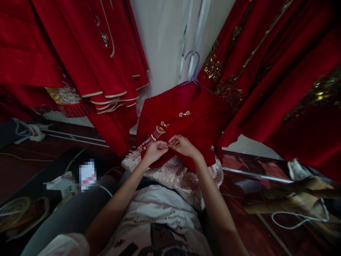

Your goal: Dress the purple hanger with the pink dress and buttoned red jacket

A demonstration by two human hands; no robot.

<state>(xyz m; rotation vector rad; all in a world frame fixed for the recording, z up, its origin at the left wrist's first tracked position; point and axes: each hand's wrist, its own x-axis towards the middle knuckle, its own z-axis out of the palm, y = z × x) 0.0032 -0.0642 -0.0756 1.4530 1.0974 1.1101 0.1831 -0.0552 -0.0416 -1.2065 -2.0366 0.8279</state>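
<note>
A red jacket (207, 121) hangs in front of me on a purple hanger (195, 69), its lower part at my lap. My left hand (156, 152) and my right hand (183, 145) meet at the jacket's front opening. Fingertips of both pinch a small beaded fastening (169, 143), mostly covered by the fingers. Higher up the front sits another beaded fastening (184, 113). Just above my left hand, a fan-shaped ornament (160, 130) with beaded tassels hangs from the cloth. Pale, shiny patterned fabric (176, 174) shows below the jacket's hem.
Red garments (114, 71) with pale edging hang at the left, and red garments with gold sequins (213, 65) at the right. A power strip (64, 185) lies on a dark surface at the left. Brown wrapping (295, 199) and white cord (290, 214) lie at the lower right.
</note>
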